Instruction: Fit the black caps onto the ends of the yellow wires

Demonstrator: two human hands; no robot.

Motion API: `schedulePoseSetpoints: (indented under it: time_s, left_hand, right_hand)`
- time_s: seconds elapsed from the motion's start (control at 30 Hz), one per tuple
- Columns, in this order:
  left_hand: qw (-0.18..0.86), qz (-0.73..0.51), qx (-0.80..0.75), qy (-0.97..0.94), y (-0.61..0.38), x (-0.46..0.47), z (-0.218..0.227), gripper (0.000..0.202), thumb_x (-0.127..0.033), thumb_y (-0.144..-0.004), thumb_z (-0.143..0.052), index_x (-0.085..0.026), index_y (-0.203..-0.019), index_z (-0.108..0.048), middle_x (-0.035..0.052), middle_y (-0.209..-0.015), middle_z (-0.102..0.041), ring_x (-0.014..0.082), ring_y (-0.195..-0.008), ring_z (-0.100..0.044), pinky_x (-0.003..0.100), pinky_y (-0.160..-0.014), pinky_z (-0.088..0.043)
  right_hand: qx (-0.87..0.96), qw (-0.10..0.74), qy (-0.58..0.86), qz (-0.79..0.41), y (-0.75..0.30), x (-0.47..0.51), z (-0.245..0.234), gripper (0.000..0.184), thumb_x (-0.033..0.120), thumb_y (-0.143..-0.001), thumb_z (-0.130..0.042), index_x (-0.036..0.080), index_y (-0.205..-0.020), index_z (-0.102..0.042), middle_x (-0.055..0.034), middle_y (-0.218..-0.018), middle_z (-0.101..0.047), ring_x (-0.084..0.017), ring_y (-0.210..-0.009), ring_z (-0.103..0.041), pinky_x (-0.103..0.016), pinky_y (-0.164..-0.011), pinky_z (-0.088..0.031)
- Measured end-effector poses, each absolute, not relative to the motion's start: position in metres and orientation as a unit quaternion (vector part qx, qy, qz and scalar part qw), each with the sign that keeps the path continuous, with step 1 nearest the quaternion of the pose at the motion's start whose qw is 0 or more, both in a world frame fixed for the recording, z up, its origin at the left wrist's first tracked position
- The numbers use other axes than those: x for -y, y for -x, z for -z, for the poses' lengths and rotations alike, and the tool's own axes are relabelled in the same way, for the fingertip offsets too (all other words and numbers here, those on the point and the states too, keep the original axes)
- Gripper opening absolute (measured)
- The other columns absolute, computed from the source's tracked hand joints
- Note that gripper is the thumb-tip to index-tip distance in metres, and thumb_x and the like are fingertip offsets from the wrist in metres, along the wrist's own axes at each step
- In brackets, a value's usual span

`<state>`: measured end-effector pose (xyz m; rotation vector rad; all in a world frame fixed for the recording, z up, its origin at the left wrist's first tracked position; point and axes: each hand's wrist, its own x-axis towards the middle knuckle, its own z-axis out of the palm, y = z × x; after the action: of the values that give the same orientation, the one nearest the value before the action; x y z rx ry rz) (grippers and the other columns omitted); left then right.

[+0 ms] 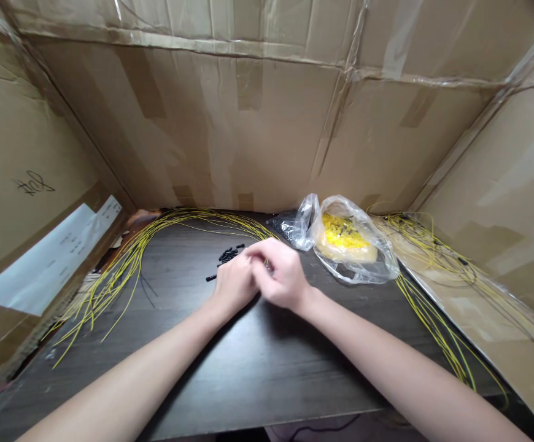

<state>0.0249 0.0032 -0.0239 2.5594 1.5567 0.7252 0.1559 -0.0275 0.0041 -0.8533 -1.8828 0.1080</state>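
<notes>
My left hand (236,281) and my right hand (282,273) meet over the middle of the dark table. The right fingers are curled closed over the left fingertips; whatever sits between them is hidden. My left hand looks closed too, its fingers mostly covered. Behind the hands, the end of a bundle of thin yellow wires (175,219) passes out of sight; the bundle arcs along the back and down the left side. Close beyond my left hand lie several small black cylindrical pieces (227,253), one of them (210,278) set apart toward the left.
A clear bag of small yellow parts (347,232) stands back right, beside a bag of small black parts (288,226). More yellow wires (433,328) hang along the table's right side, others tangled on cardboard (460,294). Cardboard walls (230,129) enclose the back and sides.
</notes>
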Motion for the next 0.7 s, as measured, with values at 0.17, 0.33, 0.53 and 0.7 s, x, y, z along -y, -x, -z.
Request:
schedulePoseSetpoints:
  time_s: [0.17,0.33,0.53,0.7]
  left_hand:
    - [-0.012,-0.199,-0.493,-0.847,-0.024,-0.005,0.022,0.022,-0.031,-0.095,-0.046,-0.022,-0.091,-0.066,0.0055,-0.100,-0.065,0.0200,-0.086,-0.064,0.028,-0.065,-0.044]
    - [-0.009,-0.207,-0.487,-0.849,-0.022,-0.007,0.024,0.023,-0.032,-0.096,-0.045,-0.022,-0.091,-0.066,0.0043,-0.096,-0.065,0.0195,-0.085,-0.064,0.028,-0.064,-0.043]
    - [0.005,-0.213,-0.486,-0.848,-0.022,-0.008,0.024,0.024,-0.032,-0.096,-0.046,-0.022,-0.088,-0.066,0.0045,-0.094,-0.064,0.0193,-0.085,-0.064,0.028,-0.066,-0.043]
    - [0.008,-0.220,-0.496,-0.840,-0.021,-0.008,0.024,0.022,-0.032,-0.094,-0.048,-0.022,-0.087,-0.067,0.0038,-0.095,-0.065,0.0193,-0.083,-0.064,0.029,-0.064,-0.043]
  right_hand:
    - [0.751,0.444,0.472,-0.124,-0.207,-0.001,0.023,0.036,0.005,-0.072,-0.048,0.018,-0.102,-0.061,-0.0053,-0.095,-0.068,-0.021,-0.092,-0.059,-0.035,-0.085,-0.047]
    - [0.815,0.350,0.457,-0.061,-0.204,-0.008,0.031,0.026,0.011,-0.076,-0.058,0.018,-0.100,-0.063,-0.0074,-0.104,-0.062,-0.024,-0.101,-0.052,-0.038,-0.090,-0.041]
    - [0.828,0.319,0.461,-0.023,-0.198,-0.007,0.034,0.012,0.017,-0.087,-0.058,0.018,-0.097,-0.065,-0.0069,-0.098,-0.063,-0.022,-0.097,-0.052,-0.035,-0.084,-0.038]
    - [0.828,0.322,0.459,-0.018,-0.202,-0.009,0.034,0.014,0.010,-0.088,-0.054,0.017,-0.093,-0.065,-0.0061,-0.094,-0.067,-0.020,-0.093,-0.055,-0.034,-0.082,-0.036]
